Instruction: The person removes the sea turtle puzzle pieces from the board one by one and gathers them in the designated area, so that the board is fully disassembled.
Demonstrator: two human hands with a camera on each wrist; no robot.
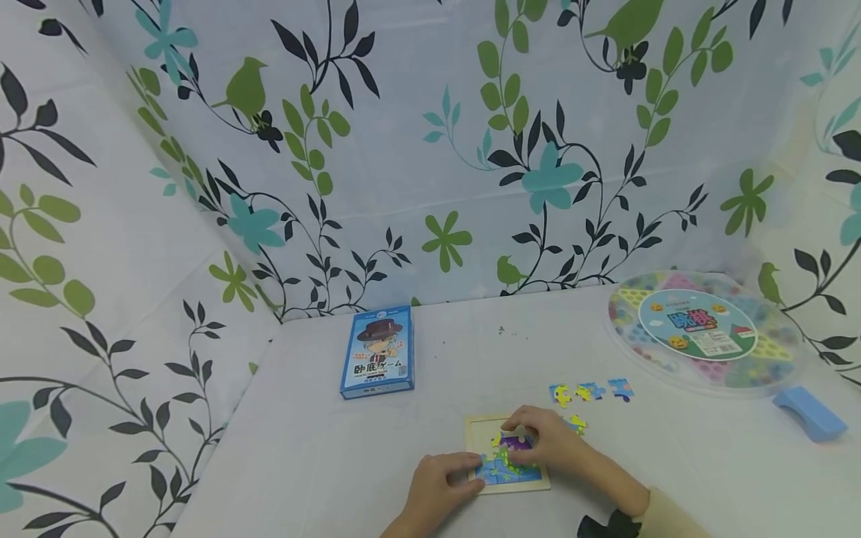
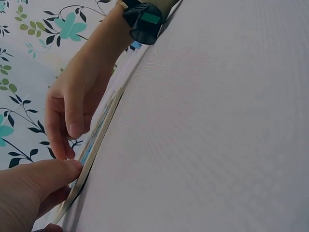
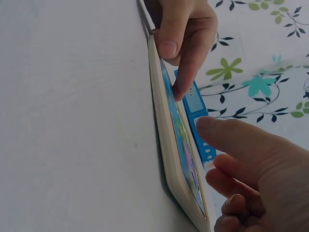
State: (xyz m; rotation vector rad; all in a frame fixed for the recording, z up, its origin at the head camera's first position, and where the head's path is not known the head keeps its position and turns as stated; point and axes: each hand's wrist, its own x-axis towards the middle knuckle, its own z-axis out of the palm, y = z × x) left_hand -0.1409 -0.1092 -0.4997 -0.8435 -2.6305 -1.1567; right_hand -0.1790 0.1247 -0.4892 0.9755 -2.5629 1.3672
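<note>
A small wooden jigsaw tray (image 1: 516,488) lies on the table, partly filled with blue, green and purple pieces. My left hand (image 1: 440,482) holds its left side, with thumb and forefinger at the near corner and over the pieces. Over the upper right part of the tray is my right hand (image 1: 548,441), thumb and fingers apart. In the right wrist view a gap shows between the right thumb (image 3: 227,133) and the bent fingers, with no piece visible there. Several loose jigsaw pieces (image 1: 590,391) lie beyond the right hand, and another yellow piece (image 1: 576,424) sits beside it.
A blue game box (image 1: 378,351) lies toward the back left. At the back right is a round clear case (image 1: 706,329) of colourful beads, with a light blue plastic piece (image 1: 810,413) in front of it. Patterned cloth (image 1: 403,149) hangs around the white table.
</note>
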